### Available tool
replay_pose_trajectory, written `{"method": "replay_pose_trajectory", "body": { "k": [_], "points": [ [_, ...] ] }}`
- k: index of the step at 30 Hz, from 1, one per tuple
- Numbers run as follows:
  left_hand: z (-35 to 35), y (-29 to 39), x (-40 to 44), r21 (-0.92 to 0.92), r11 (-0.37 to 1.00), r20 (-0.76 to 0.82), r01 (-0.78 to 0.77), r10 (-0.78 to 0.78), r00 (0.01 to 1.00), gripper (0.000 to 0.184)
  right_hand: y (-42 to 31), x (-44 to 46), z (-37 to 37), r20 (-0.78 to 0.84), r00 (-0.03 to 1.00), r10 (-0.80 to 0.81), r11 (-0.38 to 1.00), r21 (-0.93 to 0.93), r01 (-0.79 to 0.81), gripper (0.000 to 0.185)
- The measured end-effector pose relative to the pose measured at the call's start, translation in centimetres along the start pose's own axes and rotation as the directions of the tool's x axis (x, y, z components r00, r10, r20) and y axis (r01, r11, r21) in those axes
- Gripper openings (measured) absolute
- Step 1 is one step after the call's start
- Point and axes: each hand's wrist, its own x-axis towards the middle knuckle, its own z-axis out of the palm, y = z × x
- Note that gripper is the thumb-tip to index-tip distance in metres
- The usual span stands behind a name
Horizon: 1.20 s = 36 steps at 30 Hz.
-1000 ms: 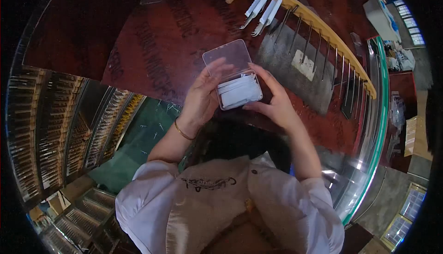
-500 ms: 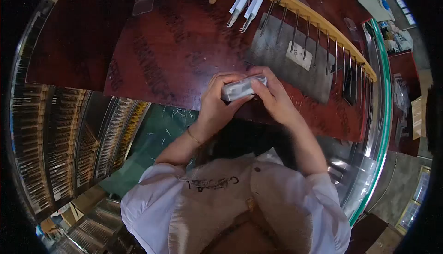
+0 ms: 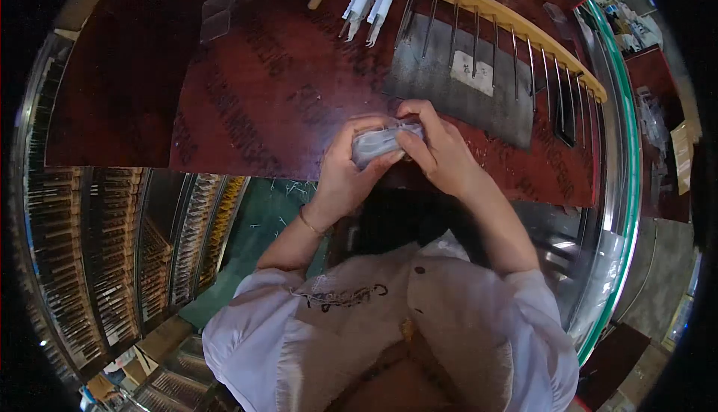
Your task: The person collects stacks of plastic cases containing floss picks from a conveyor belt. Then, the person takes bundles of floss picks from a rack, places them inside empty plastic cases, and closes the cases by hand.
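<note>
In front of my chest, over the front part of the dark red tabletop [image 3: 254,113], I hold a small clear plastic box [image 3: 374,145] between both hands. My left hand [image 3: 342,159] is wrapped round its left end, with the thumb along the near edge. At the other end my right hand [image 3: 446,156] grips it, thumb lying on the upper face and fingers bent over the far side. Something pale shows through the plastic, but I cannot make out what it is. The fingers hide part of both ends.
Beyond my hands, a curved wooden rack [image 3: 479,1] carries several thin metal rods over a grey mat [image 3: 419,75]. Two white-wrapped pieces with metal tips [image 3: 362,1] hang at its left. Clear plastic cases [image 3: 217,22] lie back left. Racks of small parts [image 3: 112,240] stand below left.
The view has shifted, so the rack and mat appear further left and higher. The box is tilted a little differently, and my right fingers have lifted and bent more over its far side.
</note>
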Motion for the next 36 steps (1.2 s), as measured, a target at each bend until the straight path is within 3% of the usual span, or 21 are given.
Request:
{"method": "replay_pose_trajectory", "body": {
  "k": [4, 8, 10, 13, 15, 16, 17, 18, 19, 21, 24, 26, 28, 30, 34, 36],
  "points": [
    [0.1, -0.3, 0.4, 0.019, 0.988, 0.082, -0.152, 0.15, 0.985, 0.038, -0.6, -0.5, -0.4, -0.048, 0.998, -0.03, 0.999, -0.022, 0.029, 0.03],
    [0.0, 0.2, 0.3, 0.101, 0.977, 0.092, -0.187, 0.178, 0.98, 0.037, 0.1, -0.8, -0.7, -0.015, 0.996, -0.086, 0.993, -0.083, 0.085, 0.028],
    [0.1, 0.0, 0.0, -0.113, 0.993, 0.104, -0.043, 0.055, 0.993, 0.036, 0.3, -1.2, -0.8, 0.0, 0.99, -0.141, 0.981, -0.134, 0.139, 0.028],
    [0.4, 0.8, 0.0, -0.181, 0.982, 0.11, 0.051, -0.032, 0.993, 0.036, 0.4, -1.4, -0.8, -0.001, 0.981, -0.192, 0.961, -0.202, 0.188, 0.031],
    [0.8, 0.6, 0.1, -0.178, 0.984, 0.059, -0.001, 0.012, 0.998, 0.038, 0.3, -1.2, -0.8, -0.082, 0.985, -0.15, 0.989, -0.004, 0.15, 0.036],
    [0.9, 0.5, 0.2, -0.176, 0.983, 0.003, -0.057, 0.059, 0.998, 0.04, 0.3, -1.3, -0.7, -0.085, 0.985, -0.149, 0.989, -0.003, 0.149, 0.036],
    [1.0, 0.2, 0.3, -0.176, 0.983, 0.005, -0.058, 0.059, 0.998, 0.04, 0.2, -1.4, -0.5, -0.069, 0.997, -0.017, 0.978, 0.204, 0.031, 0.038],
    [1.1, -0.1, 0.4, -0.127, 0.979, 0.017, -0.161, 0.164, 0.986, 0.04, 0.3, -1.5, -0.3, -0.026, 0.994, 0.109, 0.912, 0.401, -0.089, 0.041],
    [1.1, -0.3, 0.4, -0.08, 0.961, 0.034, -0.264, 0.267, 0.963, 0.041, 0.4, -1.6, -0.3, -0.027, 0.994, 0.109, 0.912, 0.401, -0.089, 0.041],
    [1.2, -0.3, 0.5, -0.068, 0.952, 0.027, -0.298, 0.301, 0.953, 0.041, 0.7, -1.8, -0.4, 0.118, 0.969, 0.219, 0.815, 0.523, -0.248, 0.043],
    [1.4, -0.8, 0.6, -0.04, 0.924, 0.029, -0.379, 0.381, 0.924, 0.043, 0.6, -2.2, -0.6, 0.107, 0.976, 0.188, 0.894, 0.393, -0.215, 0.044],
    [1.6, -0.9, 0.5, -0.025, 0.905, 0.038, -0.424, 0.425, 0.905, 0.044, 0.1, -2.5, -0.5, 0.091, 0.98, 0.175, 0.86, 0.471, -0.197, 0.042],
    [1.7, -0.4, 0.3, -0.08, 0.955, 0.047, -0.284, 0.289, 0.956, 0.046, -0.2, -2.7, -0.7, 0.069, 0.984, 0.166, 0.821, 0.543, -0.177, 0.04],
    [1.7, -0.1, 0.5, -0.077, 0.958, 0.097, -0.277, 0.284, 0.954, 0.047, -0.4, -2.7, -0.9, -0.055, 0.994, 0.09, 0.887, 0.458, -0.055, 0.037],
    [1.6, 0.3, 0.5, -0.105, 0.97, 0.126, -0.22, 0.232, 0.964, 0.044, -0.7, -2.9, -1.1, -0.05, 0.993, 0.103, 0.916, 0.395, -0.075, 0.035],
    [1.3, 0.7, 0.4, -0.05, 0.972, 0.13, -0.231, 0.236, 0.963, 0.04, -0.7, -3.0, -0.8, -0.127, 0.989, 0.082, 0.947, 0.319, -0.038, 0.03]
  ]
}}
